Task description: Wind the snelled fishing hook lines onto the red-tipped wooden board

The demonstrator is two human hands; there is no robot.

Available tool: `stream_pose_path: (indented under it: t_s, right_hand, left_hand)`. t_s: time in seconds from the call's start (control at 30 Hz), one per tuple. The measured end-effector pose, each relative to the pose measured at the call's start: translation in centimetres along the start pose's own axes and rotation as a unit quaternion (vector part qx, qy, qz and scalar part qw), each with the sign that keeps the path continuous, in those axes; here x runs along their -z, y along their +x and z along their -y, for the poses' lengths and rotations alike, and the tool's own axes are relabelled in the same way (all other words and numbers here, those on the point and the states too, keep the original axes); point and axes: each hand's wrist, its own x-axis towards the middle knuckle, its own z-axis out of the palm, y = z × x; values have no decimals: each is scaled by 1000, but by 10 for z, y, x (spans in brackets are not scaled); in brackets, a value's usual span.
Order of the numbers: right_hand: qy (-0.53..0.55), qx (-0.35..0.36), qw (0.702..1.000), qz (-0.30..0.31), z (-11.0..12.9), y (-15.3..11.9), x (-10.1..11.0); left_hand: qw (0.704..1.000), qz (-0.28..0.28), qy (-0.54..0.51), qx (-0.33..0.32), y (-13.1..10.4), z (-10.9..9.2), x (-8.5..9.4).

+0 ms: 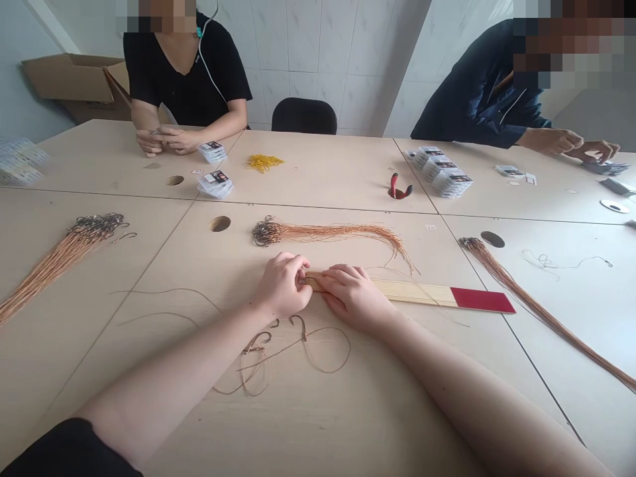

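My left hand (284,285) is closed in a pinch at the left end of a flat wooden strip (417,293), on a dark metal fishing hook partly hidden by the fingers. My right hand (358,297) lies over the strip just to the right, its fingers and thumb holding it along both edges. A red band (481,300) covers the strip's right end. Thin tan line trails across the strip and to the left of my wrist. In front of my hands lie several loose fishing hooks (299,326) with looped line (325,371).
Behind my hands lies a bundle of hooks with tan lines (338,232); other bundles lie left (79,238) and right (527,285). Across the table two people handle small items near stacked plastic packs (444,173), yellow pieces (264,163) and red-handled pliers (394,185). The table has round holes (220,224).
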Motion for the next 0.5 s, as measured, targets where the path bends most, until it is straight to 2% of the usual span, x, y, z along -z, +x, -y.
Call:
stream_pose_path:
  t_s: [0.2, 0.3, 0.37, 0.43, 0.5]
  right_hand:
    - [12, -6, 1000, 17, 0, -1, 1]
    - [21, -5, 1000, 5, -1, -1, -1]
    - [47, -10, 998, -33, 2, 1, 2]
    - [120, -36, 988, -91, 12, 3, 13]
    - [246, -88, 957, -128, 30, 2, 34]
  left_hand:
    - [999, -8, 34, 16, -1, -5, 2]
    - [998, -5, 54, 16, -1, -5, 2]
    - [998, -5, 59, 12, 0, -4, 2]
    - [998, -7, 61, 9, 0, -3, 2]
    - [998, -8, 61, 7, 0, -3, 1]
